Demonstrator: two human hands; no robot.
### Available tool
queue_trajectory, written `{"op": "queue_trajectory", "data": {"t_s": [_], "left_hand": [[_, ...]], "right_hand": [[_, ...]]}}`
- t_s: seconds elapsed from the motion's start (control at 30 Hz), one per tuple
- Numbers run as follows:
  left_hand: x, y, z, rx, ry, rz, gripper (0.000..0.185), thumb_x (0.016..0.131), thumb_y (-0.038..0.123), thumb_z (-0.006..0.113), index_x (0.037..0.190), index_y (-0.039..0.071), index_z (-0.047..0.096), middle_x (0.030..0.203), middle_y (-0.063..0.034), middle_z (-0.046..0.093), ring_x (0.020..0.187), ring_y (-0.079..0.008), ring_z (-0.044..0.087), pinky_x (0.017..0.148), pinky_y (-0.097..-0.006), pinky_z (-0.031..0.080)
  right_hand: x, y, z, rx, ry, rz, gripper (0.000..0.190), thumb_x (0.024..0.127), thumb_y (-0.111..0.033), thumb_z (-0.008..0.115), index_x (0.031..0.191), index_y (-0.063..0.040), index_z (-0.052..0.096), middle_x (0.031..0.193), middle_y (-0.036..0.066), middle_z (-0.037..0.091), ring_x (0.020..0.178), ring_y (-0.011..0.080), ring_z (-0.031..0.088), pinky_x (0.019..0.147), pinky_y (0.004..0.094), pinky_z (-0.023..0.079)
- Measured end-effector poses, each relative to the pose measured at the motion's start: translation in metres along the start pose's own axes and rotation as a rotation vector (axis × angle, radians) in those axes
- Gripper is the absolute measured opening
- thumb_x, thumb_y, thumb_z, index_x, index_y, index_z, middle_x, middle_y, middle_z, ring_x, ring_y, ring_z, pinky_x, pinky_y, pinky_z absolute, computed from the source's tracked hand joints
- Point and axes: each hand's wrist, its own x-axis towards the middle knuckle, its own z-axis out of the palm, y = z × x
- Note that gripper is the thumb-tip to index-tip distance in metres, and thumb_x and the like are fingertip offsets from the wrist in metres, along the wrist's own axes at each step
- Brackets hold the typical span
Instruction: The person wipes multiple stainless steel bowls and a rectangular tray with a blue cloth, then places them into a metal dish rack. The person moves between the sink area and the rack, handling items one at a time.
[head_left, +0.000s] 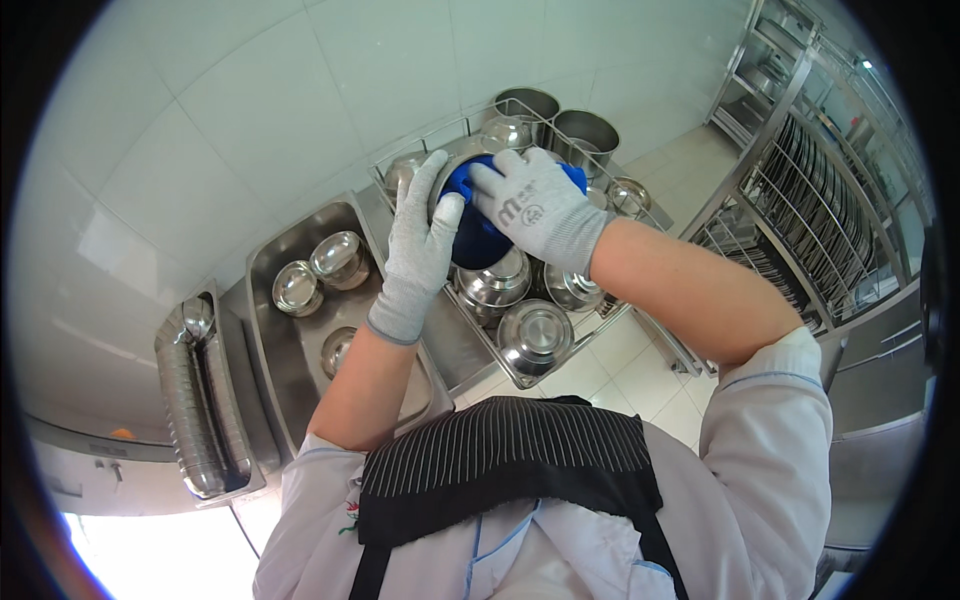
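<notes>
My left hand (421, 232), in a light grey knit glove, grips the rim of a round metal bowl (481, 241), with the thumb over its edge. The bowl is tilted towards me, and its inside looks deep blue. A bright blue cloth (459, 182) is bunched under the fingers of my right hand (531, 201), which presses it into the bowl. More of the cloth shows beyond the right wrist. Right below the bowl, several upturned stainless steel bowls (535, 337) sit in a wire basket (517, 377). The gloves hide part of the bowl.
To the left, a steel sink (259, 330) holds stacked small bowls (339, 259) and a single bowl (339, 351). Beyond it, a long pan (251, 480) carries rows of nested bowls (191, 405). Two deep metal pots (589, 139) stand behind the basket. A rack of trays (817, 202) rises at right.
</notes>
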Motion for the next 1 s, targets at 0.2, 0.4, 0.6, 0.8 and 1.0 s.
{"op": "queue_trajectory", "data": {"t_s": [0.2, 0.4, 0.6, 0.8, 1.0], "left_hand": [[-0.009, 0.0, 0.004, -0.17, -0.012, 0.05, 0.059, 0.101, 0.041, 0.059, 0.145, 0.002, 0.05, 0.138, -0.0179, 0.055, 0.128, -0.0281, 0.054, 0.111, -0.0384, 0.04], [-0.009, 0.017, 0.009, -0.204, 0.055, 0.08, 0.061, 0.102, 0.042, 0.057, 0.145, -0.002, 0.049, 0.141, -0.0163, 0.053, 0.132, -0.0281, 0.051, 0.11, -0.0378, 0.041], [-0.01, 0.03, -0.001, 0.063, -0.004, 0.214, 0.049, 0.095, 0.027, 0.066, 0.137, 0.002, 0.059, 0.126, -0.017, 0.059, 0.121, -0.0299, 0.058, 0.105, -0.0381, 0.045], [-0.007, -0.004, -0.007, -0.514, 0.025, -0.214, 0.044, 0.104, 0.031, 0.058, 0.135, 0.0, 0.059, 0.132, -0.0121, 0.062, 0.123, -0.0214, 0.058, 0.108, -0.0361, 0.045], [-0.007, -0.002, 0.001, -0.193, 0.131, -0.11, 0.053, 0.105, 0.044, 0.051, 0.14, 0.004, 0.055, 0.138, -0.0182, 0.053, 0.132, -0.0292, 0.05, 0.113, -0.0398, 0.037]], "right_hand": [[-0.006, -0.039, 0.027, 1.344, 0.103, 0.361, 0.038, 0.085, -0.011, 0.065, 0.121, -0.001, 0.065, 0.109, 0.018, 0.069, 0.1, 0.0256, 0.068, 0.091, 0.0376, 0.054], [-0.006, -0.033, 0.032, 1.344, 0.51, 0.519, 0.039, 0.085, -0.007, 0.067, 0.124, -0.003, 0.063, 0.112, 0.014, 0.069, 0.1, 0.0268, 0.068, 0.089, 0.037, 0.055], [-0.014, -0.038, 0.036, 1.589, 0.168, 0.265, 0.032, 0.081, -0.008, 0.065, 0.113, 0.0, 0.067, 0.102, 0.016, 0.072, 0.097, 0.0344, 0.069, 0.089, 0.0396, 0.054], [-0.039, -0.005, 0.031, 1.825, -0.167, -0.239, 0.041, 0.079, -0.017, 0.068, 0.115, 0.002, 0.069, 0.1, 0.012, 0.073, 0.091, 0.0181, 0.068, 0.091, 0.0335, 0.053], [-0.029, -0.019, 0.021, 2.298, 0.505, 0.688, 0.04, 0.09, -0.017, 0.068, 0.126, -0.001, 0.062, 0.11, 0.012, 0.071, 0.097, 0.0197, 0.07, 0.088, 0.0338, 0.056]]}}
